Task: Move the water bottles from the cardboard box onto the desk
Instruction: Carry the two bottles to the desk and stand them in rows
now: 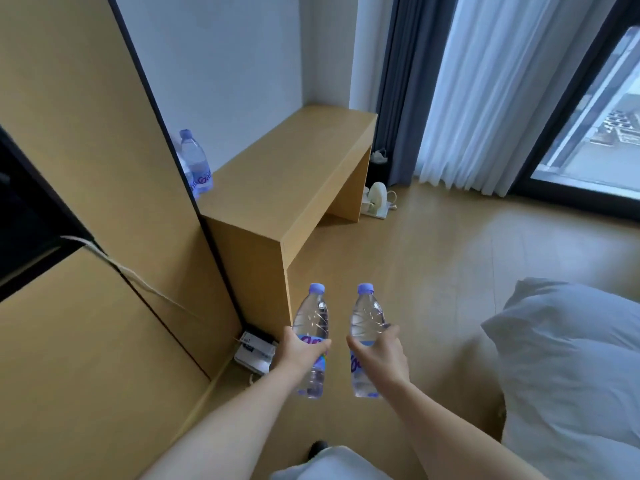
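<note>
My left hand grips a clear water bottle with a purple cap, held upright above the floor. Beside it my right hand grips a second, matching water bottle. Both bottles hang in front of the near end of the wooden desk. On the desk's back left corner stands another bottle, partly hidden behind the wardrobe edge, with a second one just showing beside it. The cardboard box is out of view.
A tall wooden wardrobe panel rises to the left of the desk. White items lie on the floor at its foot. A bed with a white pillow is at the right. A kettle sits on the floor beyond the desk, near curtains.
</note>
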The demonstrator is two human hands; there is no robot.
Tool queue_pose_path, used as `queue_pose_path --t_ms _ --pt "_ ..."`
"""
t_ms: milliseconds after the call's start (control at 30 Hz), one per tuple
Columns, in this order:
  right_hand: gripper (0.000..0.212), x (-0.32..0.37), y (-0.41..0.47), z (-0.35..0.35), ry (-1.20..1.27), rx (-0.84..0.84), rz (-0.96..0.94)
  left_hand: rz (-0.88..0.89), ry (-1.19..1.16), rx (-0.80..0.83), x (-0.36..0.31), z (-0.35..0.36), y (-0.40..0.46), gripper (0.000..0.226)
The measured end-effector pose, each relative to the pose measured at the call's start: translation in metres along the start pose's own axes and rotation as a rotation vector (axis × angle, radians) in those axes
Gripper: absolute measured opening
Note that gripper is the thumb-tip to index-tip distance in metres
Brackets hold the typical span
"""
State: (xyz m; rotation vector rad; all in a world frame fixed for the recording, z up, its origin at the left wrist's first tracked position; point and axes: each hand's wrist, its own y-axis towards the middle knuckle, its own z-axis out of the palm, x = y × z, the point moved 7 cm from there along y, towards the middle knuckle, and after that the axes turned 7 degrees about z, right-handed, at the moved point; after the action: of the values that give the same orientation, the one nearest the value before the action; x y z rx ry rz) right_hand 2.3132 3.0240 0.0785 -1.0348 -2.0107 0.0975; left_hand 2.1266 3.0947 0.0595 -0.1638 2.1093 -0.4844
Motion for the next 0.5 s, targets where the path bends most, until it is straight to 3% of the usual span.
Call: queue_pose_path --t_ms 300,500 --pt "0.057 0.131 0.121 0.025 0.088 0.103 -0.077 0.024 -0.049 -0.036 -0.092 -0.037 0.135 0.061" --pt "0.068 0.200 0.204 0.056 0.100 0.291 -0.142 -0.071 -0.200 -0.112 -0.110 -0.045 0.213 0.060"
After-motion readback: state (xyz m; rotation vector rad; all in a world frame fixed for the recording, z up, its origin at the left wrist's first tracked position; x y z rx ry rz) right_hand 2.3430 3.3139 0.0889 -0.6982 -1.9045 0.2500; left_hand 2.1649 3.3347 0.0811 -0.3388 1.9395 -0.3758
